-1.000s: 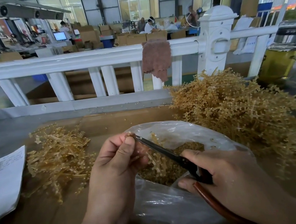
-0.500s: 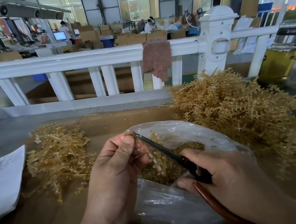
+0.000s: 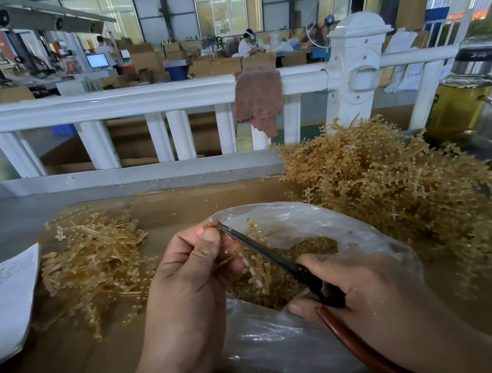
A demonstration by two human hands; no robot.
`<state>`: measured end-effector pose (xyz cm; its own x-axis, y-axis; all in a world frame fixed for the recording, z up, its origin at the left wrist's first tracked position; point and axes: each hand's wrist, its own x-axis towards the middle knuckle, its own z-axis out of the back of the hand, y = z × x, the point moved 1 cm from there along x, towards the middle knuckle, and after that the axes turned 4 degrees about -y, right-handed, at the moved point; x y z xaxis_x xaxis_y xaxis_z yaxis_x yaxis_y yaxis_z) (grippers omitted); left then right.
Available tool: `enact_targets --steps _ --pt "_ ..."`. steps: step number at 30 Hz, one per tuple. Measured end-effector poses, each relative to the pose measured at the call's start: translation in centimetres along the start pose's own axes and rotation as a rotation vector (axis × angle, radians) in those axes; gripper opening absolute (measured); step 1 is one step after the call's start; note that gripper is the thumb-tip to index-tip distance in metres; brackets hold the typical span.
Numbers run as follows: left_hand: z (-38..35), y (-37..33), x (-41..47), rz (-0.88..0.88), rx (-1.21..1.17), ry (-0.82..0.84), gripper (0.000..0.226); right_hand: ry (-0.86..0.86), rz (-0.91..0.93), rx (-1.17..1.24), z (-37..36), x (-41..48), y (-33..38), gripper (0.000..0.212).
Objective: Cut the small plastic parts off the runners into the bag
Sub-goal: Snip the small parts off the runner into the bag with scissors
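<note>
My left hand (image 3: 187,277) pinches an amber plastic runner (image 3: 254,264) over the open mouth of a clear plastic bag (image 3: 286,349). In my right hand (image 3: 368,289) are black scissors (image 3: 263,251) with a brown handle; the closed blade tips touch the runner at my left thumb. Loose amber parts (image 3: 306,250) lie in the bag. A big heap of uncut runners (image 3: 397,194) sits to the right. A smaller pile of stripped runners (image 3: 95,263) lies to the left.
A sheet of paper with a pen (image 3: 4,299) lies at the left edge. A bottle of yellow liquid (image 3: 460,97) stands at the far right. A white railing (image 3: 138,100) with a brown cloth (image 3: 257,100) runs behind the cardboard-covered table (image 3: 76,371).
The scissor tips have crept slightly up and left along the runner at my left thumb. Both hands stay over the bag.
</note>
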<state>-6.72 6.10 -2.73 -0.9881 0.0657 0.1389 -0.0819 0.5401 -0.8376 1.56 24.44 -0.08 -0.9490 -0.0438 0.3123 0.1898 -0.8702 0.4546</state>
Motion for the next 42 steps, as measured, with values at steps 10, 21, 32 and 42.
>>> enact_targets --steps 10,21,32,42 --pt "0.07 0.13 0.04 0.032 -0.025 -0.03 0.019 0.024 0.022 0.006 -0.18 0.09 0.0 0.073" --pt "-0.07 0.01 0.07 0.066 -0.026 -0.027 0.027 -0.004 0.031 -0.012 -0.47 0.03 -0.23 0.068" --pt "-0.18 -0.13 -0.1 0.087 0.004 -0.006 0.019 -0.068 0.033 -0.051 -0.46 -0.07 -0.44 0.064" --pt "-0.58 -0.32 -0.46 0.039 0.069 0.038 0.021 -0.086 0.063 -0.127 -0.05 -0.09 -0.25 0.053"
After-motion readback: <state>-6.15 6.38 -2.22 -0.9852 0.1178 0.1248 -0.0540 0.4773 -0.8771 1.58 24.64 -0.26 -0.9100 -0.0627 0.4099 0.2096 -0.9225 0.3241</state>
